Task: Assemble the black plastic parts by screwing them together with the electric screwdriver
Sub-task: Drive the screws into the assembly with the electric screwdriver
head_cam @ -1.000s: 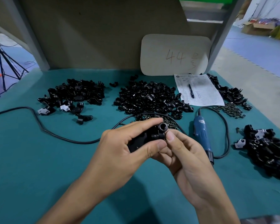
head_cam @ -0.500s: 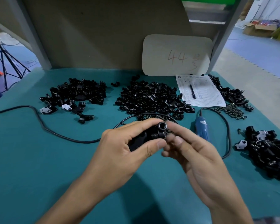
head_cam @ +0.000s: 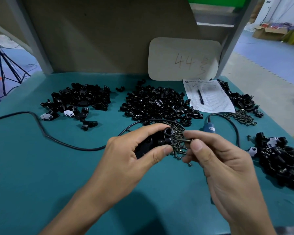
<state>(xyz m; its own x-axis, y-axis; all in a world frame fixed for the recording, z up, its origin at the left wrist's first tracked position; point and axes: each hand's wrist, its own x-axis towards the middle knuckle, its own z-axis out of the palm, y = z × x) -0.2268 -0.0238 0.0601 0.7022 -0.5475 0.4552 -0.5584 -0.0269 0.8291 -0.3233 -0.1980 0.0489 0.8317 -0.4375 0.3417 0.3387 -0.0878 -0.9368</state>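
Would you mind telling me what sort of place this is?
Most likely a factory assembly bench: heaps of black plastic parts, loose screws and a corded electric screwdriver lie on a teal table.

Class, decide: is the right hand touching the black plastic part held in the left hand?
Apart. Head view: loose screws show through a clear gap between the right hand, pinching a screw, and the black plastic part.

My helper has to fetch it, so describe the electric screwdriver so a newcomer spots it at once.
On the teal table, look just this side of the white paper sheet. The electric screwdriver lies there, partly hidden behind the right hand, a black cord looping from its far end. It is the only blue thing among black parts and dark screws.
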